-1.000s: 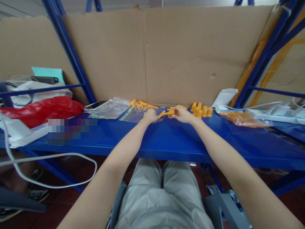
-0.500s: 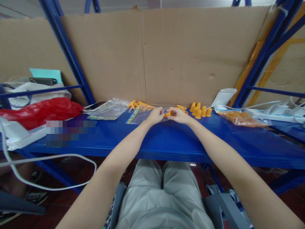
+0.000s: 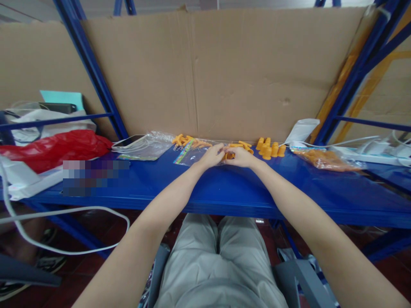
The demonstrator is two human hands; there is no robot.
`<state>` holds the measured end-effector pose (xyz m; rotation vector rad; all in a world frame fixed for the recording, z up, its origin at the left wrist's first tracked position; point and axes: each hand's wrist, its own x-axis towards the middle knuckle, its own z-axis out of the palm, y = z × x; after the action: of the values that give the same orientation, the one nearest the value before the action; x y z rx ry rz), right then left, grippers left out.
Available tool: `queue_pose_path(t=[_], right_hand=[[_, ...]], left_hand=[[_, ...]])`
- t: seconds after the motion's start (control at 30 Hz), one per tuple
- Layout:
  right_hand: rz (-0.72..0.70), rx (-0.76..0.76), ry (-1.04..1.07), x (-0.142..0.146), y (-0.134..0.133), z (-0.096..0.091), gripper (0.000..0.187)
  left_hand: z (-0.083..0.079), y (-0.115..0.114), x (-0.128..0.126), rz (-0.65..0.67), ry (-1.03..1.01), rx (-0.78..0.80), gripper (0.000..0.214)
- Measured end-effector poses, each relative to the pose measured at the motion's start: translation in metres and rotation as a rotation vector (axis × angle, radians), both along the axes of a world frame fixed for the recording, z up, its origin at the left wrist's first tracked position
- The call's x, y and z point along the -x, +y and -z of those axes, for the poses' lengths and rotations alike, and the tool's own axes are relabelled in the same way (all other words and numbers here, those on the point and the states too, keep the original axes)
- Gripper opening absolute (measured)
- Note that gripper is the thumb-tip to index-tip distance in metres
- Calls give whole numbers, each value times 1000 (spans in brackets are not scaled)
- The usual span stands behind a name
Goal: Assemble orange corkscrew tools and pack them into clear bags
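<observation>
My left hand and my right hand meet at the back of the blue shelf, fingers pinched together around a small orange plastic piece. My left hand also grips the edge of a clear plastic bag with a coloured strip. Loose orange pieces lie behind the bag. A cluster of upright orange caps stands just right of my right hand.
Cardboard lines the back of the shelf. A stack of clear bags over a phone lies to the left, with a red bag beyond. A bag of orange parts, white packet and power strip sit at right. A white cable hangs lower left.
My left hand has moved right to meet my right hand, drawing the clear bag along. Both hands now close around the orange piece that my right hand held alone.
</observation>
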<state>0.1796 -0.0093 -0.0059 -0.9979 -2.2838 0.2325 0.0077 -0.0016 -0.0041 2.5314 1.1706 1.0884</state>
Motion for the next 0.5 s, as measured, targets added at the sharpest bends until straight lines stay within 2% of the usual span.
queue_pose_path(t=[0.17,0.33,0.5], right_hand=[[-23,-33,-77,0,-7,-7,27],[-40,-35,-102,1,-12,-10,25],[57,-43,-136,0,-11,-9,25]], left_hand=[[-1,0,-1,-32,3,21,15],[-1,0,-3,-143,2,43,19],[0,1,-2,-174,-7,57,20]])
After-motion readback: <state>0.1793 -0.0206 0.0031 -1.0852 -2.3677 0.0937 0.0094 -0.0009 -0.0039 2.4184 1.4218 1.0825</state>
